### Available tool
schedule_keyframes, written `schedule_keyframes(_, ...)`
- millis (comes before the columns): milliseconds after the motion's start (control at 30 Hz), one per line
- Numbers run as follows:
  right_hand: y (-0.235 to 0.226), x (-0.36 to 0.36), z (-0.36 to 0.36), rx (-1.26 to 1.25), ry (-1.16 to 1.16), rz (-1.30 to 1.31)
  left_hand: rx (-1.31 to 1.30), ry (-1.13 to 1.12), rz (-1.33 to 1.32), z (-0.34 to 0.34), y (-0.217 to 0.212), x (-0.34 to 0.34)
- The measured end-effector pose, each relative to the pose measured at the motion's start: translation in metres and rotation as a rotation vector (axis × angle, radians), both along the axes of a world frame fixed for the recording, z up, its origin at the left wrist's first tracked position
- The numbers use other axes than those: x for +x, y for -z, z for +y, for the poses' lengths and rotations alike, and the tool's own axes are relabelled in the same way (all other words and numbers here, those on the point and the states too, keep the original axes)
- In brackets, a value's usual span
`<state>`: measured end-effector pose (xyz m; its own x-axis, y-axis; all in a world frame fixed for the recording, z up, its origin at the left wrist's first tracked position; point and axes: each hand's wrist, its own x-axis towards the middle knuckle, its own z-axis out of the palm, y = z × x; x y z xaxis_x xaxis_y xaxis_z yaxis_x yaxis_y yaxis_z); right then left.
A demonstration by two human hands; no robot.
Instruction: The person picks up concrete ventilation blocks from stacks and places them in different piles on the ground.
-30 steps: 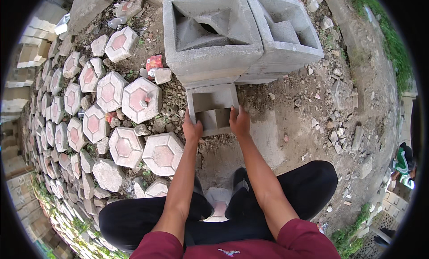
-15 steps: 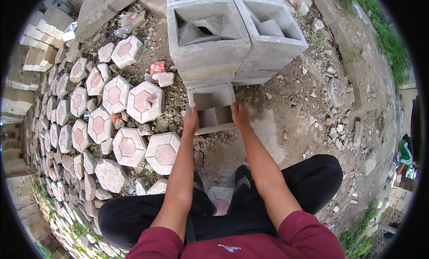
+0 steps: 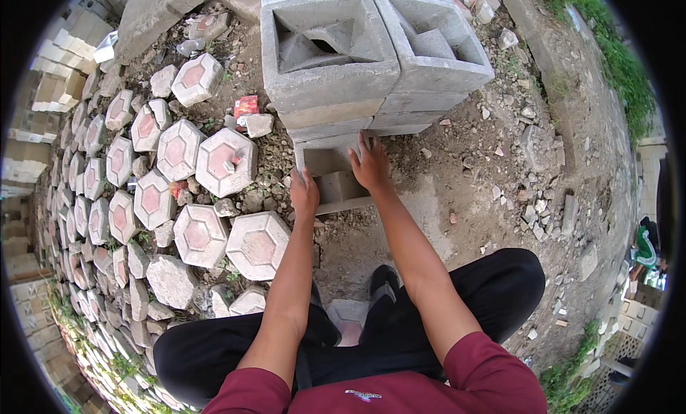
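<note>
A grey hollow concrete block [image 3: 340, 187] sits low on the ground in front of me, against the foot of a stack of similar blocks [image 3: 336, 96]. A slanted inner part shows within its open face. My left hand [image 3: 304, 194] grips the block's left wall, with the thumb at the inner side and the fingers toward the outside. At the upper right corner, my right hand [image 3: 370, 164] lies with its fingers stretched out and spread, touching the block's edge near the stack. Part of the block's right wall is hidden behind this hand.
Hexagonal paving stones [image 3: 226, 162] with reddish centres cover the ground to the left. Rubble [image 3: 536, 214] and loose stones litter the dirt on the right. A red wrapper [image 3: 246, 107] lies left of the stack. My shoes [image 3: 384, 282] are close below the block.
My right hand has let go of the block's right side and moved up and left to its upper corner, fingers spreading. The left hand stays on the left wall.
</note>
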<state>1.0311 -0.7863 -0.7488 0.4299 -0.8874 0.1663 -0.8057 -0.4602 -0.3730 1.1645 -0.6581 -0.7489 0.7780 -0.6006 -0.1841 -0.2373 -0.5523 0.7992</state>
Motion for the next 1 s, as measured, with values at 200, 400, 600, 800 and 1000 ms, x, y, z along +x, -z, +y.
schedule_keyframes(200, 0.006, -0.004, 0.002, 0.046, 0.043, -0.091, 0.06, -0.049, 0.001, -0.002, -0.001, 0.0)
schedule_keyframes(400, 0.031, -0.026, -0.007, 0.1, 0.135, -0.321, 0.062, -0.018, 0.116, -0.01, -0.01, 0.007)
schedule_keyframes(600, 0.004, -0.011, 0.003, 0.395, 0.22, -0.215, 0.042, -0.023, 0.051, -0.007, 0.004, 0.02)
schedule_keyframes(800, 0.015, -0.014, -0.005, 0.361, 0.222, -0.33, 0.066, -0.046, 0.044, -0.02, 0.003, 0.018)
schedule_keyframes(1000, 0.002, -0.015, 0.0, 0.352, 0.169, -0.379, 0.079, -0.053, 0.078, -0.021, -0.009, 0.012)
